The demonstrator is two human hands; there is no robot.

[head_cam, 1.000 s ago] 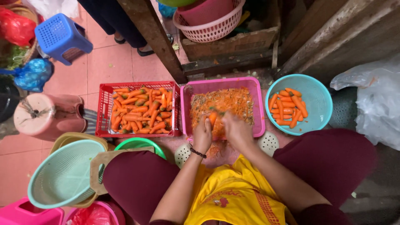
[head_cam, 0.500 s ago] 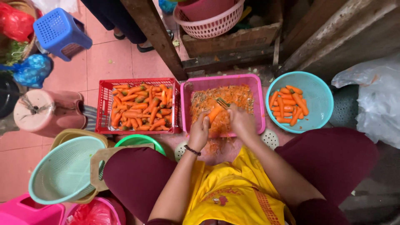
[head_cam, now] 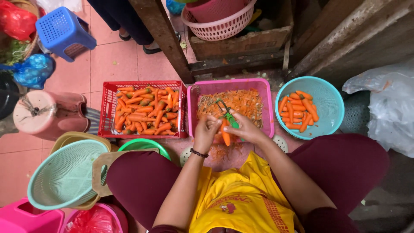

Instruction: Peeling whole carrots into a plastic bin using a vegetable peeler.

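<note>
My left hand [head_cam: 205, 130] grips an orange carrot [head_cam: 225, 136] over the near edge of a pink tub [head_cam: 191, 113] full of orange peelings. My right hand [head_cam: 243, 128] holds a green peeler [head_cam: 226, 111], its blade end pointing away from me over the peelings. A red crate [head_cam: 107, 113] of unpeeled carrots sits to the left of the tub. A turquoise colander [head_cam: 330, 99] with several peeled carrots sits to the right.
A pale green colander [head_cam: 60, 177] and a green bowl [head_cam: 142, 145] lie by my left knee. A pink pot [head_cam: 47, 113], a blue stool [head_cam: 64, 31] and a person's feet [head_cam: 146, 45] are farther left. A wooden post [head_cam: 161, 36] and a white bag [head_cam: 384, 108] flank the area.
My hands have drawn back toward me to the tub's near edge. The peeler now points away over the peelings, and the carrot hangs lower between my hands.
</note>
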